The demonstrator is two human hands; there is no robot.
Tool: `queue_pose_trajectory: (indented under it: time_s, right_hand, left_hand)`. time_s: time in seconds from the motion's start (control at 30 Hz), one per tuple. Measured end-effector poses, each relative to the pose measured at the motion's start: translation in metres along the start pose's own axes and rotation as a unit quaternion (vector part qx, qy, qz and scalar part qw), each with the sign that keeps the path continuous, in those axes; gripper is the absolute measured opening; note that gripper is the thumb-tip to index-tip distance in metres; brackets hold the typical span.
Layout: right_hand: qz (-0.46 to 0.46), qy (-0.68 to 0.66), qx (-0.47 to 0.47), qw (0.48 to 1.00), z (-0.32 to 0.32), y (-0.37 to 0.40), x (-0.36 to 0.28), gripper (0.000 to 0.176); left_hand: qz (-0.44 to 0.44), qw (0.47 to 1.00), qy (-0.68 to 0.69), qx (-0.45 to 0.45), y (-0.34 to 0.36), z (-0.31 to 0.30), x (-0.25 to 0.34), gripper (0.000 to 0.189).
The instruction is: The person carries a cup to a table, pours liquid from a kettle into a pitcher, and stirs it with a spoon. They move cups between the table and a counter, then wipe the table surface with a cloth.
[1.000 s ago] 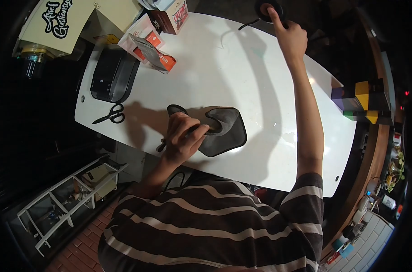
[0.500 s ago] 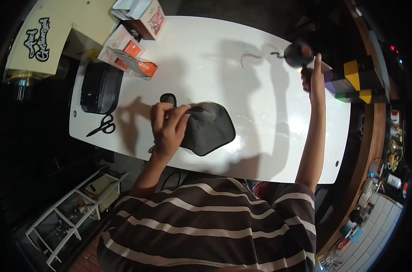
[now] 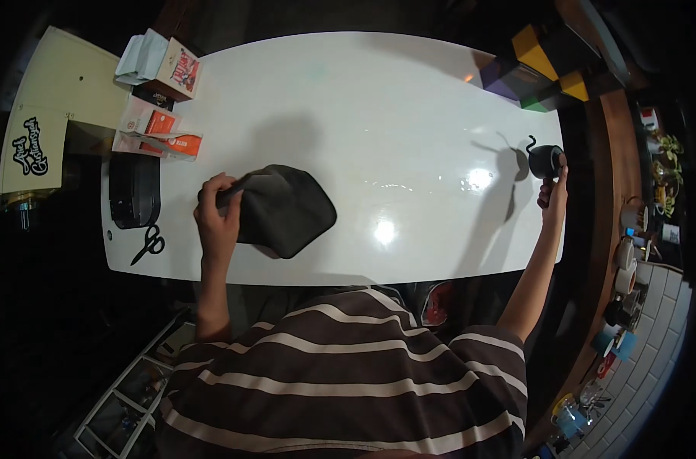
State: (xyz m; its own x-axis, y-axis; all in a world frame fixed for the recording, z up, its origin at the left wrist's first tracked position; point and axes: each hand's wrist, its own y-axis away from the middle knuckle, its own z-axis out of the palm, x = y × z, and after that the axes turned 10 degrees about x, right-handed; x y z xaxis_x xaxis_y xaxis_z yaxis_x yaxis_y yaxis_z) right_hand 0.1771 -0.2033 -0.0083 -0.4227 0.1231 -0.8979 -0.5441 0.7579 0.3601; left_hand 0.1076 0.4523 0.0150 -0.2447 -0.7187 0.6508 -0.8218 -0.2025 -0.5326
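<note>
My left hand (image 3: 219,206) pinches the left end of a dark grey, black-edged mat (image 3: 293,214). It is bent and raised at the top edge, and its shadow falls on the white table behind it. At the right end of the table, my right hand (image 3: 553,195) is wrapped round the handle of a small black gooseneck kettle (image 3: 545,161). The thin spout curves up on the kettle's left side. Kettle and forearm cast a long shadow across the tabletop.
The white table (image 3: 409,99) carries black scissors (image 3: 149,244), a black scale (image 3: 134,191) and printed coffee bags (image 3: 160,130) at its left. Coloured boxes (image 3: 535,73) stand at the back right. Small wet spots (image 3: 470,183) shine near the middle. A wooden counter (image 3: 619,191) borders the right.
My left hand has drawn the mat left and lifted its edge. My right hand has brought the kettle nearer to me at the right. The whole view has shifted too.
</note>
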Motion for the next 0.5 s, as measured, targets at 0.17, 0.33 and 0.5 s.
queue_pose_trajectory:
  time_s: [0.17,0.33,0.5]
  right_hand:
    - [-0.110,0.109,0.121,0.980,-0.002,-0.018,-0.002,0.075]
    - [-0.374,0.211,0.183,0.884,0.038,0.032,-0.036,0.079]
    - [-0.424,0.235,0.114,0.867,0.094,0.088,-0.078,0.062]
  left_hand:
    - [0.003,0.998,-0.055,-0.010,-0.002,0.000,0.024,0.016]
    - [0.007,0.998,-0.061,-0.006,0.002,0.005,0.041,0.017]
    - [-0.016,0.998,-0.063,0.004,0.006,0.008,0.047,0.018]
